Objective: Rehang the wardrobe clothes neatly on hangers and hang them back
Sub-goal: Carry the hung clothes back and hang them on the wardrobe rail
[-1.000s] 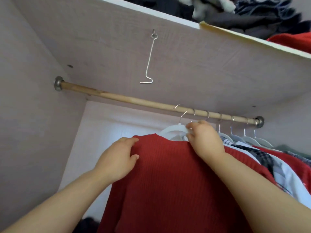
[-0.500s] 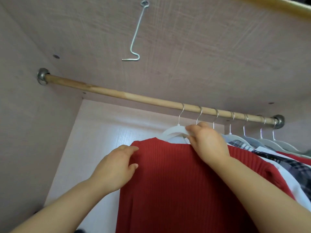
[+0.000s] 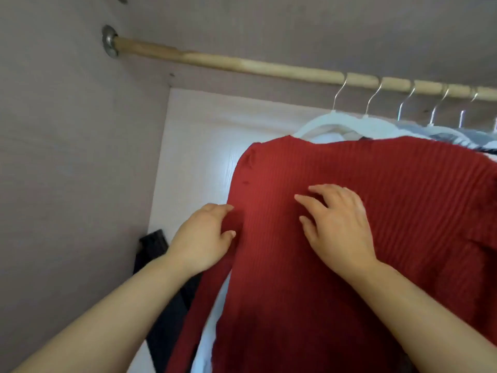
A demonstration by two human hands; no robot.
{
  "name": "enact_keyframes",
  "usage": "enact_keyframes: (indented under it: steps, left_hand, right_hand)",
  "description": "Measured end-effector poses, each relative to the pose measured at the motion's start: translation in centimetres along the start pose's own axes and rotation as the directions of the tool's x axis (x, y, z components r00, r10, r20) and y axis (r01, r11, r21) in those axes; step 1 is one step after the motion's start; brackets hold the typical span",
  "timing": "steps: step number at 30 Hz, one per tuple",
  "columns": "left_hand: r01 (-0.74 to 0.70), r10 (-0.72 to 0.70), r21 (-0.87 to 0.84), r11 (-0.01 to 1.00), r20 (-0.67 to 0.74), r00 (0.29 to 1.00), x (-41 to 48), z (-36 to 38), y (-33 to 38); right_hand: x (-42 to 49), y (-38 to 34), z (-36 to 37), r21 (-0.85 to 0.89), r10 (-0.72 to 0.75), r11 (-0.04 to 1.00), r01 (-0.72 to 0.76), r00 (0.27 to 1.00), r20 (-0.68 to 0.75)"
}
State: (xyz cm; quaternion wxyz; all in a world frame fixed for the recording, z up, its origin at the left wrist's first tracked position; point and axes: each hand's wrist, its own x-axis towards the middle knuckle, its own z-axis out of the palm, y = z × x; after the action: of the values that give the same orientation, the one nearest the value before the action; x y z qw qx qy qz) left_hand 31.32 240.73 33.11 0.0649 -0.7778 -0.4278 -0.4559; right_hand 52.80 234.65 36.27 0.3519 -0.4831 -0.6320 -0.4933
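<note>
Hands have both come down since a moment ago, seen from the head camera: the right hand [image 3: 338, 224], which was up at the neck of the hanger [image 3: 322, 122], now lies flat on the chest of the sweater [image 3: 376, 197] with fingers spread and gripping nothing. The left hand [image 3: 204, 235] has slid from the shoulder to the left side seam, where finger and thumb look to be pinching a fold of the knit. The hook is over the rod [image 3: 242, 64], so the sweater hangs at the left end of the row, just beside the other hangers [image 3: 441, 127] and their clothes. I'd judge the hanging itself done and this a last smoothing of the front. The left shoulder looks a bit puckered where it sits on the hanger, so it may want a tug before she moves on. A dark garment [image 3: 156, 254] lies low in the corner, perhaps next.
</note>
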Motion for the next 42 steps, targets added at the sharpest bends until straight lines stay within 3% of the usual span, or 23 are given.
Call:
enact_keyframes:
  steps: [4, 8, 13, 17, 19, 23, 30, 36, 42]
  left_hand:
    - [0.12, -0.129, 0.076, 0.99, 0.119, 0.984, -6.9, 1.5, -3.4]
    - [0.257, -0.304, 0.204, 0.945, 0.253, 0.918, -15.7, 3.5, -6.8]
    - [0.483, -0.573, 0.314, 0.817, 0.352, 0.74, -28.2, 5.3, -9.7]
    - [0.685, -0.794, 0.402, 0.607, 0.316, 0.519, -38.8, 4.4, -8.8]
    - [0.759, -0.889, 0.462, 0.458, 0.258, 0.379, -44.0, 3.3, -7.0]
    - [0.86, -0.995, 0.504, 0.078, 0.097, 0.033, -53.7, 0.7, -1.1]
    - [0.81, -0.882, 0.356, -0.466, -0.262, -0.393, -66.2, -5.4, 13.6]
    - [0.694, -0.644, 0.083, -0.715, -0.466, -0.607, -73.1, -10.0, 25.3]
    - [0.623, -0.478, -0.114, -0.774, -0.541, -0.693, -80.1, -15.3, 33.1]
  right_hand:
    - [-7.6, -7.4, 3.2, 0.178, -0.02, 0.984, -0.026, 0.968, 0.252]
    - [-14.7, -14.4, 5.6, 0.36, -0.084, 0.927, -0.103, 0.88, 0.468]
    - [-22.9, -21.3, 7.3, 0.503, -0.265, 0.85, -0.157, 0.698, 0.665]
    - [-29.4, -26.4, 7.1, 0.668, -0.518, 0.736, -0.105, 0.548, 0.657]
    - [-32.3, -28.7, 6.0, 0.749, -0.64, 0.658, -0.075, 0.469, 0.609]
    - [-37.8, -33.2, 1.6, 0.904, -0.866, 0.427, 0.016, 0.294, 0.404]
    - [-43.1, -40.2, -11.3, 0.991, -0.998, -0.057, 0.118, 0.032, -0.061]
    - [-44.8, -44.8, -25.1, 0.904, -0.915, -0.404, 0.142, -0.08, -0.396]
    - [-46.9, -49.5, -38.1, 0.792, -0.813, -0.582, 0.186, -0.108, -0.572]
